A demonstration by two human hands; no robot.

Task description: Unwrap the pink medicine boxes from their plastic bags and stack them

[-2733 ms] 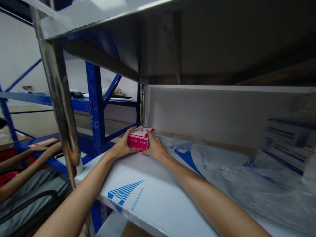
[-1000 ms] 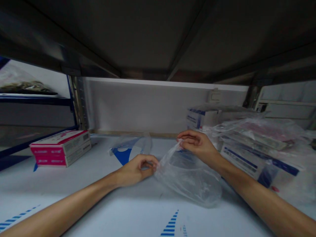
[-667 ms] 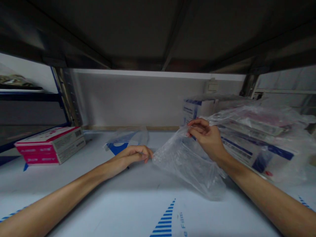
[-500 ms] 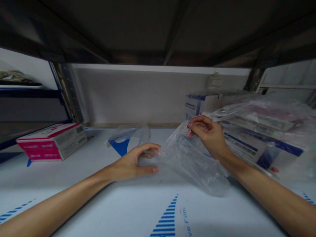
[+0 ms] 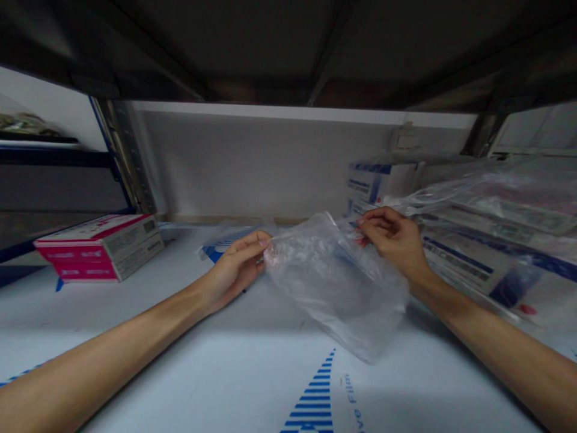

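A clear plastic bag point(image 5: 336, 285) hangs between my two hands, just above the white shelf board point(image 5: 225, 361). My left hand point(image 5: 237, 267) pinches the bag's left upper edge. My right hand point(image 5: 392, 237) pinches its right upper edge. The bag looks empty and sags down toward the shelf. A pink and white box point(image 5: 101, 246) lies flat on the shelf at the far left, apart from both hands.
A stack of blue and white boxes wrapped in clear plastic point(image 5: 478, 240) fills the right side of the shelf. Another clear bag point(image 5: 234, 234) lies flat behind my left hand. The upper shelf point(image 5: 288, 42) hangs low overhead. A metal upright point(image 5: 124, 156) stands at the back left.
My left hand has closed on the bag's left edge and lifted it. Both hands now hold the bag higher and spread wider than half a second ago.
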